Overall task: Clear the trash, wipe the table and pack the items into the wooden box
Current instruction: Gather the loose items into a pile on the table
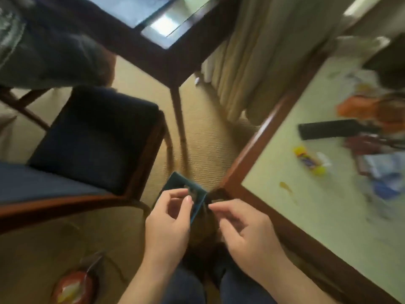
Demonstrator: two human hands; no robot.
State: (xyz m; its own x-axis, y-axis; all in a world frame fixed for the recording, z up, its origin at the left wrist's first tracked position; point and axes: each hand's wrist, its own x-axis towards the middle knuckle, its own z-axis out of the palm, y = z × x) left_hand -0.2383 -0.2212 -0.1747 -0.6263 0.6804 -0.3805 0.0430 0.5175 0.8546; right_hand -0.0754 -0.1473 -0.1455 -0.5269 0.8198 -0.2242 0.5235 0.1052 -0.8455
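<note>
At lower centre of the frame, the left hand [168, 224] and right hand [243, 229] pinch a small teal box [186, 189] beside the littered table [285, 194], where such fingertip holds might let it drop.

The near part of the table [328, 216] surface lies bare and open to a reach from its wooden edge, save for a small brownish smear [285, 186]. Farther in, a yellow wrapper [309, 161], a black bar-shaped object [335, 129] and a blurred heap of orange, red and blue litter [377, 150] crowd the far right. Left, a dark-cushioned chair [96, 139] blocks the floor
</note>
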